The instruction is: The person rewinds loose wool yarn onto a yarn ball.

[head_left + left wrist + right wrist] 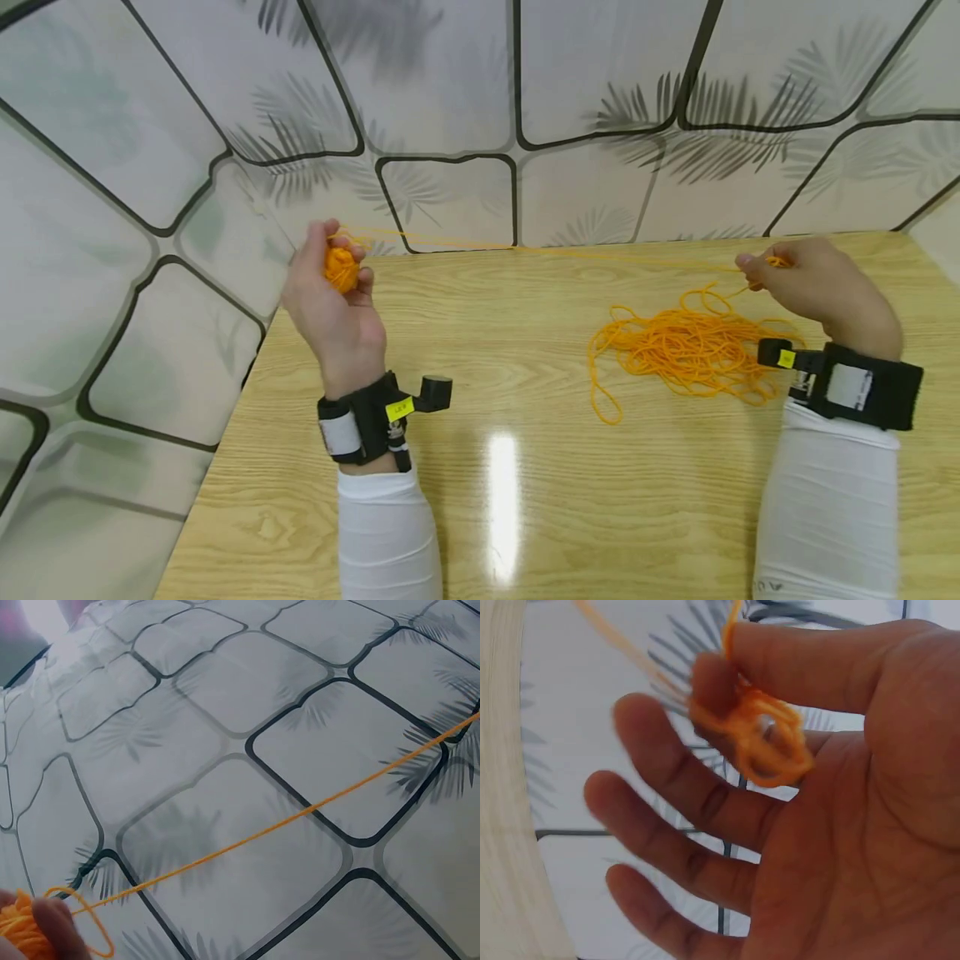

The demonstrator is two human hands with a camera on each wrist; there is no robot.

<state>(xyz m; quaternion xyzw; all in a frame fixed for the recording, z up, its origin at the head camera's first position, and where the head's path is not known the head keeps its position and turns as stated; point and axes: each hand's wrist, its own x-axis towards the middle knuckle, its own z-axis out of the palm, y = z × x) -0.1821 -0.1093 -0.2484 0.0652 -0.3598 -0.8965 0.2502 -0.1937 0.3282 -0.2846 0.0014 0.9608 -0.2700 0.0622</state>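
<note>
Yarn ball: a small orange ball (342, 268), held up in the left hand near the table's far left edge; a slack loop (111, 941) hangs off it in the left wrist view.
Left hand: the left hand (326, 321) is raised with the palm towards the head camera, fingers and thumb curled round the ball.
Right hand: the right hand (832, 287) pinches the yarn between thumb and forefinger; the other three fingers stand apart, slightly bent, and hold nothing.
Small loops: a little bunch of orange loops (776, 774) sits at the right hand's pinch, in front of the palm.
Strand: one orange strand (307, 811) stretches almost straight between the two hands, across the patterned wall covering (450, 200).
Loose heap: a tangled heap of orange yarn (686, 350) lies on the wood-grain table (600, 500), below and to the left of the right hand, with a long loop straying towards the near side.
Wound so far: a compact ball exists, so winding looks well begun.
Left over: the heap, the small loops and the strand remain unwound; the heap spreads far wider than the ball, so I judge much is left, though the exact share cannot be told.
</note>
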